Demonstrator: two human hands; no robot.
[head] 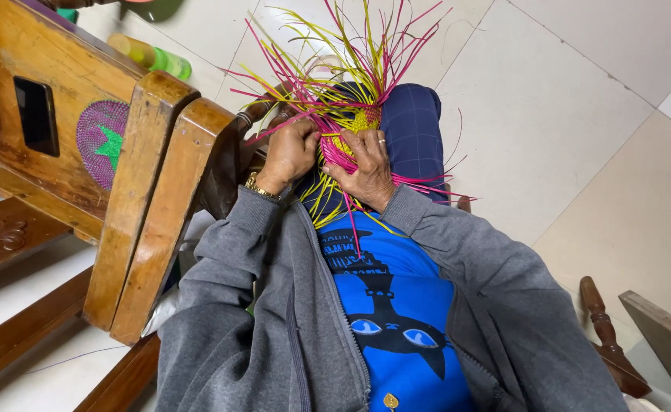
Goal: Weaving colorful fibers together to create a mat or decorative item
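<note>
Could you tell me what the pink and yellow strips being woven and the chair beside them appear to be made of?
The strips look like dyed straw or thin plastic; they are flat, narrow, springy and brightly coloured, and which one is unclear. The left hand and right hand press on the woven piece. The chair looks like varnished wood: brown grain, a glossy sheen and worn edges.

You have two hands, left (288, 152) and right (367, 164), on one woven piece (354, 126), its pink and yellow strips too many to count. One wooden chair (133, 198) stands beside you, with one bottle (149, 55) behind it.
</note>
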